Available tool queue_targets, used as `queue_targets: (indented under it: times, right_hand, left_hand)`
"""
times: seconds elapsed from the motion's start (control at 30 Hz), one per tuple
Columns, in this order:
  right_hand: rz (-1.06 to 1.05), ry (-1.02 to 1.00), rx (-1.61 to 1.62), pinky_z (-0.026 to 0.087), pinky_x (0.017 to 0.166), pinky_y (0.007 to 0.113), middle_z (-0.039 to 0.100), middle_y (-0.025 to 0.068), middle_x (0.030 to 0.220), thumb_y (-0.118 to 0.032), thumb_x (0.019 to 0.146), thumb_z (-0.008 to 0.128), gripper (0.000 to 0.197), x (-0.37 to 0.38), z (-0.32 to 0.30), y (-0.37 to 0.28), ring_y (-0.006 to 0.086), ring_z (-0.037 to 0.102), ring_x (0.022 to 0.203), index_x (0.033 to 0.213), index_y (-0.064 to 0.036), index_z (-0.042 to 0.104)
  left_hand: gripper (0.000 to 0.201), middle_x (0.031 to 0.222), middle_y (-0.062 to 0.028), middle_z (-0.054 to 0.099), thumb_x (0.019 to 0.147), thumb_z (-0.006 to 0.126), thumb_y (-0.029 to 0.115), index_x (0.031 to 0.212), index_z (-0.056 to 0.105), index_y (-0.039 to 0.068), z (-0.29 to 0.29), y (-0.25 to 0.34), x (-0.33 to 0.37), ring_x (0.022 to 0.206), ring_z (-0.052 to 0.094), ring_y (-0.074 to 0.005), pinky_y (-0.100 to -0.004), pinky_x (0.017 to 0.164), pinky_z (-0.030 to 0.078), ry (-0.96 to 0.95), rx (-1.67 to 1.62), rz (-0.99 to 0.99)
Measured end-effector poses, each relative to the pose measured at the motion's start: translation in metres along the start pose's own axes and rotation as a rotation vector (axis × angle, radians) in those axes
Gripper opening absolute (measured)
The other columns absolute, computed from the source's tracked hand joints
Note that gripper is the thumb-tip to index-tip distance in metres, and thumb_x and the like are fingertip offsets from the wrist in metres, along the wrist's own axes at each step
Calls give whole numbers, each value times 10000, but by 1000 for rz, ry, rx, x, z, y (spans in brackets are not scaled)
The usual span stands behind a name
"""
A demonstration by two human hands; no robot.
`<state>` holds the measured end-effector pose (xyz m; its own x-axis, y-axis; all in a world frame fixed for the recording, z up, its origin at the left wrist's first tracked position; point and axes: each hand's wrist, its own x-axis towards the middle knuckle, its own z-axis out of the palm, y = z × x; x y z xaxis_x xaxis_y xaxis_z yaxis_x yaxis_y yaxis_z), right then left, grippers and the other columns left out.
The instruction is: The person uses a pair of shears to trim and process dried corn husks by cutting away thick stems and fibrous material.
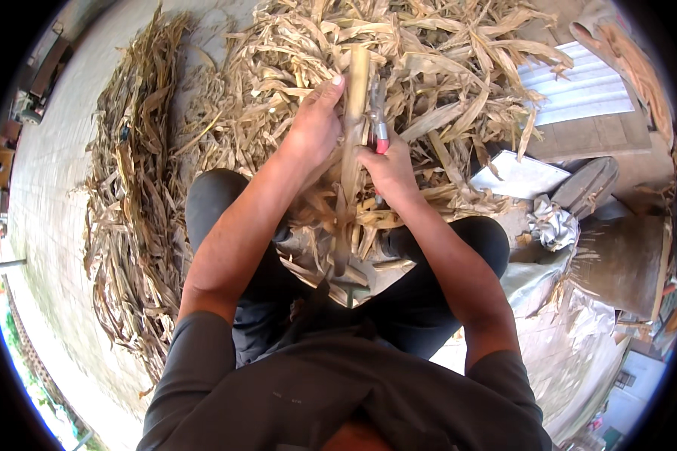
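Observation:
In front of me, between my knees, an upright dry corn stalk (359, 79) is held by my left hand (316, 126), which is closed on it from the left side. My right hand (391, 164) is closed around a red-handled bladed tool (382, 135) with a silver collar. Its grey metal part points away from me, close along the stalk's right side. The right thumb lies against the stalk. Dry leaves hang around the stalk's lower part, which is blurred. The exact kind of tool is hard to make out.
A big heap of dry corn husks and leaves (436, 68) spreads beyond my hands. A long row of dry stalks (132, 195) lies on the paved floor (56, 188) at left. To the right are a corrugated white sheet (579, 86), a white panel (519, 177) and crumpled silvery wrapping (553, 223).

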<state>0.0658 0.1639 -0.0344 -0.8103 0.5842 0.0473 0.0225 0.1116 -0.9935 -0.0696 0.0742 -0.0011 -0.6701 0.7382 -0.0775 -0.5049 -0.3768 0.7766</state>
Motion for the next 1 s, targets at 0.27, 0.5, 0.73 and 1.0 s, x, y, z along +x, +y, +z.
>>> queue_targets:
  times: [0.27,0.5,0.73,1.0]
  right_hand:
    - [-12,152,377,484,762,266,664,-5,951,27,879,714,253,8,-15,-17,76,589,824,1119,-11,644]
    - [14,207,381,504,781,273,695,20,981,9,898,740,229,15,-31,-19,83,618,849,1111,-6,655]
    - [-8,180,254,473,621,261,657,3,854,4,913,724,166,16,-47,-26,79,587,696,1052,-7,634]
    - [-139,287,-128,509,679,289,661,51,831,2,919,704,193,20,-66,-27,125,614,702,1102,44,658]
  left_hand:
    - [494,1034,-87,702,1034,649,409,1301,635,-7,-11,-1,-15,904,636,-157,-315,854,516,123,602,92]
    - [469,1056,-53,698,1012,699,387,1238,684,-24,-13,-20,-27,970,600,-129,-314,902,507,-256,922,-161]
    - [435,959,-65,672,996,730,315,1246,616,-23,-2,-10,-29,780,632,-149,-302,681,536,-180,513,-263]
    - [312,791,-57,597,1001,711,285,1117,570,33,7,15,-30,630,593,-166,-296,508,480,-160,193,-344]
